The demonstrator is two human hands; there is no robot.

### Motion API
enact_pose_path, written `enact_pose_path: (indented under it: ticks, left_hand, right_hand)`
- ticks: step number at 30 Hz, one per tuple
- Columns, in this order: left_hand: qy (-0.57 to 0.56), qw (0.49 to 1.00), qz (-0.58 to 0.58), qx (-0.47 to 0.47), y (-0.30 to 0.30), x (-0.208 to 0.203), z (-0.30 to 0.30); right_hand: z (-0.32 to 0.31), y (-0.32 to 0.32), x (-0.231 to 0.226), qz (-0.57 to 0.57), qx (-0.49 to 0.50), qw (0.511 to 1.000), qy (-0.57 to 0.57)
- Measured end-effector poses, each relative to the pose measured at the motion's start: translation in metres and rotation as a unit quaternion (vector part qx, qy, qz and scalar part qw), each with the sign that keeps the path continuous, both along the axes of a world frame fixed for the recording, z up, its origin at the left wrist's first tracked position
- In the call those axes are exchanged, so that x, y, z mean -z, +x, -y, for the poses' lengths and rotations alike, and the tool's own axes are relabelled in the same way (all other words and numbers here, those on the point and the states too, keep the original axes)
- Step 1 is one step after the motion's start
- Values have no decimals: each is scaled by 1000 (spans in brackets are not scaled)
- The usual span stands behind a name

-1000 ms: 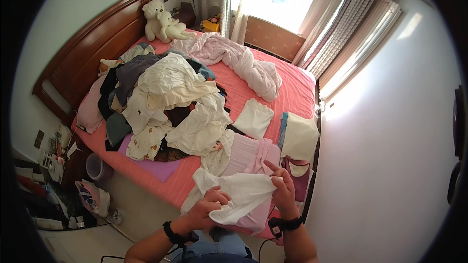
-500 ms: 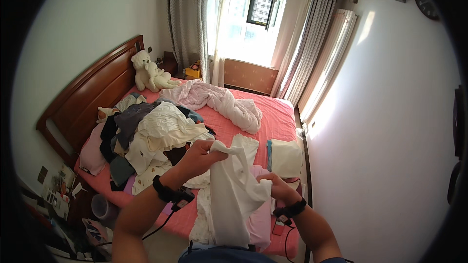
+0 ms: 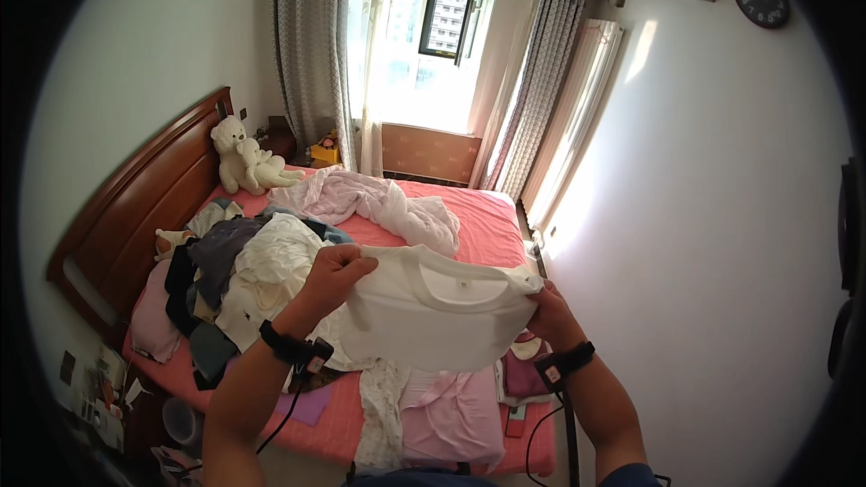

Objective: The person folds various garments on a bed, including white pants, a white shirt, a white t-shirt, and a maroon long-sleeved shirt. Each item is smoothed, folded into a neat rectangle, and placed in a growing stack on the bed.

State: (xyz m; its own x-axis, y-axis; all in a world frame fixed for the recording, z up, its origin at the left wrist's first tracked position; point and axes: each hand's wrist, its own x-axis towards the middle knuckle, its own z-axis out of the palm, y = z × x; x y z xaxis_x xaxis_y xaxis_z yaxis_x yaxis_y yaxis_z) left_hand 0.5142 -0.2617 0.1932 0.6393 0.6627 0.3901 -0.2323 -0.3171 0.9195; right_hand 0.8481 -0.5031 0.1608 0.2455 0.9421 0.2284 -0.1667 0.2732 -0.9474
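Note:
A white T-shirt hangs stretched out in the air before me, its round neckline at the top between my hands. My left hand is closed on one shoulder of it. The other shoulder is pinched in my right hand. Below the shirt, a pink garment and a pale patterned garment lie on the near side of the bed. A heap of clothes sits to the left, with a crumpled white garment and a dark grey one on top. Part of the bed is hidden behind the shirt.
The bed has a pink sheet, a wooden headboard at left and a rumpled pale pink quilt. Folded clothes lie by my right wrist. White teddy bears lean at the headboard. A bin stands near left.
The white T-shirt has gone from hanging bunched and lengthwise to spread wide with its neckline showing. My right hand has risen and moved outward. The view has shifted slightly.

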Motion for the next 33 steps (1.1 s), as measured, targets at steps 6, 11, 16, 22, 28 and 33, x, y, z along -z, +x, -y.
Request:
enact_pose_path:
  ticks: [6, 11, 16, 22, 28, 33]
  left_hand:
    - [182, 979, 48, -83, -12, 4, 2]
    - [146, 986, -10, -84, -24, 19, -9]
    - [92, 990, -30, -105, -9, 25, -14]
    - [194, 971, -132, -49, 32, 51, -36]
    - [185, 968, -143, -91, 101, 115, -95]
    - [106, 974, -179, -91, 144, 79, -85]
  right_hand:
    - [10, -1, 0, -48, -61, 997, 11]
    - [16, -17, 8, 0, -26, 1000, 8]
    - [25, -11, 16, -55, 9, 998, -17]
    - [28, 50, 48, 98, 60, 986, -123]
    - [-26, 124, 100, 102, 122, 959, -236]
    - [-53, 189, 110, 108, 143, 965, -193]
